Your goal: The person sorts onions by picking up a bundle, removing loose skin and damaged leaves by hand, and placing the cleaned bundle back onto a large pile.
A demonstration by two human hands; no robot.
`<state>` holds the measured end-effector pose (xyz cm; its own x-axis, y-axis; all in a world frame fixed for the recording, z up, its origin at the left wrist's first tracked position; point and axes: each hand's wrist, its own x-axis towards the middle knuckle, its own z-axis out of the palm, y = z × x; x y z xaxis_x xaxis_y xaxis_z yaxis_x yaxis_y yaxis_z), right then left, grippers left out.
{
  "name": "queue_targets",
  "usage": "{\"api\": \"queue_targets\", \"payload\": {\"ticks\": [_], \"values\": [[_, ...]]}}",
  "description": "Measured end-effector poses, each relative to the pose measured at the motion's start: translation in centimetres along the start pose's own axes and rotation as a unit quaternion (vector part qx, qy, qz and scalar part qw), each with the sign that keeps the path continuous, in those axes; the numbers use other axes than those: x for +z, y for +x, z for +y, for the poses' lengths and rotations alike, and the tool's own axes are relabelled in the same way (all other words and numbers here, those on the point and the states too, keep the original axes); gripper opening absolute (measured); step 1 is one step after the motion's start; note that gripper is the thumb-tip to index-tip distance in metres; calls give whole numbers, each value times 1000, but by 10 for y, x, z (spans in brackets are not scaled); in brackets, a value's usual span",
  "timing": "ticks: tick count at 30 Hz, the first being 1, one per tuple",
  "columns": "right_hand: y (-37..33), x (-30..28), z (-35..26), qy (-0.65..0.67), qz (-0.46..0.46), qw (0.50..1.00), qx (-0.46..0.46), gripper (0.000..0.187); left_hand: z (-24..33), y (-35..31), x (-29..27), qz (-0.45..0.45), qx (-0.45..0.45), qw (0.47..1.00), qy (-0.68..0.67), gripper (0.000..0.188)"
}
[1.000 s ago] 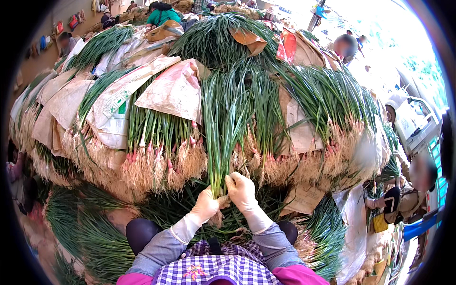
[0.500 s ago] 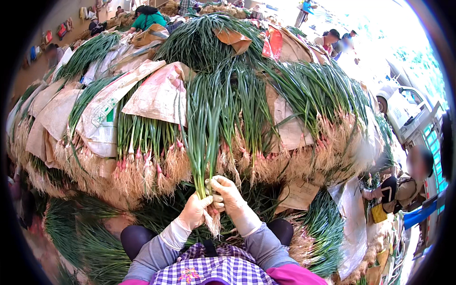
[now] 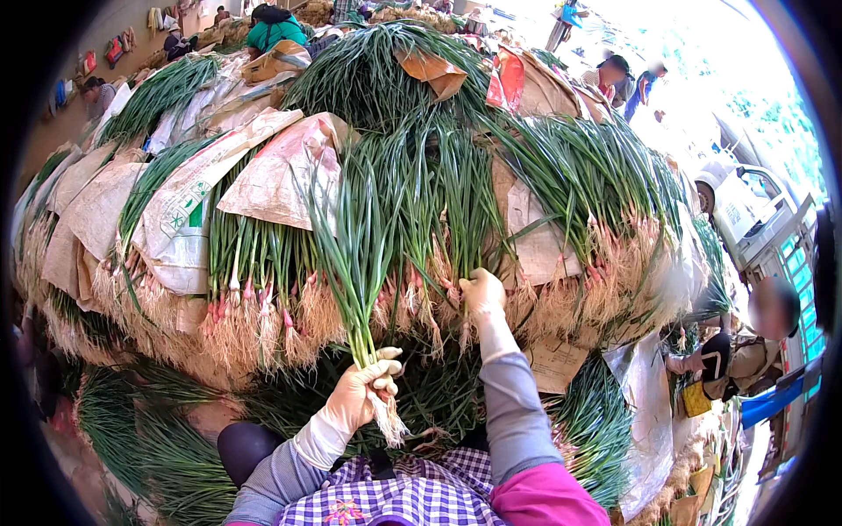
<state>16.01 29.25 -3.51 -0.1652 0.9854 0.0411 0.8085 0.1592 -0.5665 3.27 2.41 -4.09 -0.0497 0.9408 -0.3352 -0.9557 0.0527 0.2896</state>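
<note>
My left hand [image 3: 364, 386], in a pale glove, is closed around a small bunch of spring onions [image 3: 353, 285]. Their long green leaves fan upward, and the whitish roots hang below my fist. Farther forward and to the right, my gloved right hand [image 3: 485, 294] reaches to the front of the big heap. Its fingers are bent and pressed together at the stem of a spring onion [image 3: 465, 254] there; the fingertips are partly hidden. Around it hang pink bulbs with bushy, straw-coloured roots [image 3: 605, 263].
The layered heap of spring onions [image 3: 395, 79] fills the space ahead, partly covered by sacks [image 3: 285, 175]. More bundles [image 3: 184, 456] lie low at left and right [image 3: 596, 421]. A person [image 3: 745, 351] sits at the right, near a truck [image 3: 754, 210]. Other people are behind the heap.
My right hand has left the bunch and moved forward and right to the heap. The left hand keeps the bunch, whose leaves now lean more to the left.
</note>
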Motion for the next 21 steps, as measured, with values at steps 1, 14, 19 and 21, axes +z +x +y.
{"api": "queue_targets", "payload": {"ticks": [1, 14, 19, 21], "values": [[10, 1, 0, -11, -28, 999, -15, 30, 1, -2, 3, 8, -9, 999, 35, 22], [-143, 11, -31, 370, -348, 855, -102, 24, -17, 1, -4, 14, 35, 976, 214, 6], [-154, 11, -9, 414, -505, 752, -84, 25, 8, -8, -3, 12, -21, 983, 181, 4], [-157, 12, -7, 442, -402, 792, -125, 20, 9, -16, 13, -53, -13, 990, 131, 5]]}}
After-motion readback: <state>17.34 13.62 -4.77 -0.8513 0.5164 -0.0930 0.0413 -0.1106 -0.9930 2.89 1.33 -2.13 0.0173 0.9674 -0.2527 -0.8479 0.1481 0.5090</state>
